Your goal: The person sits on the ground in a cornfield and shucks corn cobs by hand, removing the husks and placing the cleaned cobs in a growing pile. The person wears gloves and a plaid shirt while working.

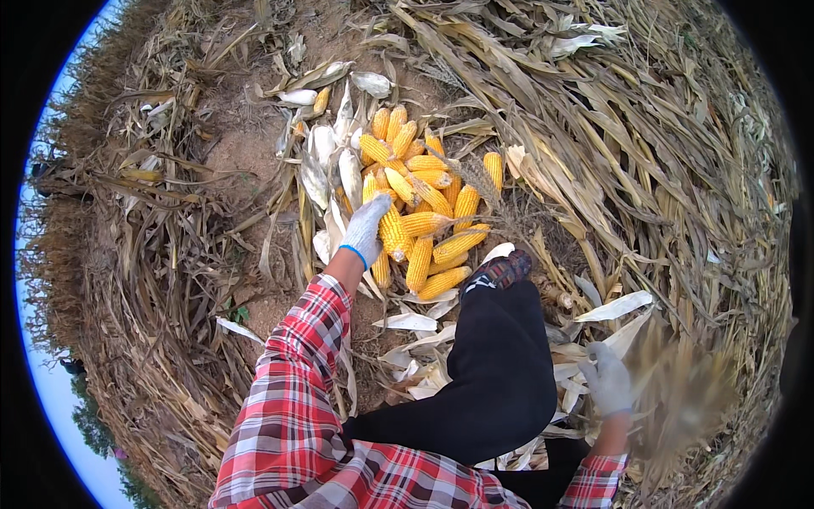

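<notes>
A heap of husked yellow corn cobs [435, 198] lies on the ground before me. My left hand [369, 228], in a white knit glove with a blue cuff, is at the heap's near left side, closed around a corn cob [394, 235]. My right hand [605, 376], in a like glove, is low on the right beside my knee, fingers partly curled; no cob shows in it. Something blurred and straw-coloured lies just right of it. Corn ears in pale husks [324, 156] lie along the heap's left side.
My bent leg in black trousers [502, 375] and my patterned shoe [505, 268] are close below the heap. Dry cornstalks [591, 127] lie thickly on the right, more stalks [152, 305] on the left. Loose husks [407, 321] lie around my foot, over bare soil.
</notes>
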A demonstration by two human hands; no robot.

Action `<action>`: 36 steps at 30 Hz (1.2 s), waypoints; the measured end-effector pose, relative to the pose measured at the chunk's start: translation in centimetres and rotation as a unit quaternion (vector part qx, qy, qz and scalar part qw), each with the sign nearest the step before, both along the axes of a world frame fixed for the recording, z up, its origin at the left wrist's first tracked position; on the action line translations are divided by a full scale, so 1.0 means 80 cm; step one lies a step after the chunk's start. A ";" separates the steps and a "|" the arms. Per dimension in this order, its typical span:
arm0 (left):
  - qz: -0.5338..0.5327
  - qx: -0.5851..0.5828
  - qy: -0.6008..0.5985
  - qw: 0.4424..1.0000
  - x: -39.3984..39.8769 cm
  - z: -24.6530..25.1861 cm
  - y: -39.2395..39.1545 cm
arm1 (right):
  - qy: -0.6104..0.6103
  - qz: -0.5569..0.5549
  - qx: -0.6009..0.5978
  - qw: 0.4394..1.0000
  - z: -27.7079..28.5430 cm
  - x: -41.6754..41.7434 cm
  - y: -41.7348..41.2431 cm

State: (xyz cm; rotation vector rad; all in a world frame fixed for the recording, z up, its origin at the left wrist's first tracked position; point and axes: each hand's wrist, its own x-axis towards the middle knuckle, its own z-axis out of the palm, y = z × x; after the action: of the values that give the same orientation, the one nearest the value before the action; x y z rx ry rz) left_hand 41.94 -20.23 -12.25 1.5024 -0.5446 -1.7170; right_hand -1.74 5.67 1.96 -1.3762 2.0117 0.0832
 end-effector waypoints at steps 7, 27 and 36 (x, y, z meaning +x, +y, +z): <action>0.063 -0.050 -0.067 0.995 0.043 -0.030 -0.083 | -0.002 0.017 0.000 1.000 -0.025 0.003 0.000; 0.058 0.221 -0.237 0.944 0.055 -0.117 -0.010 | 0.007 0.017 0.016 1.000 -0.038 0.003 0.008; 0.126 0.038 -0.176 0.975 0.084 -0.072 0.019 | 0.009 0.019 -0.013 1.000 -0.012 0.003 0.013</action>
State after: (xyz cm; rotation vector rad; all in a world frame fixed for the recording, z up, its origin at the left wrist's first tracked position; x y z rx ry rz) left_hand 48.65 -18.70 -18.02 1.8616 -0.4472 -1.2973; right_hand -1.49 6.73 1.02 -1.4346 2.0096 0.0867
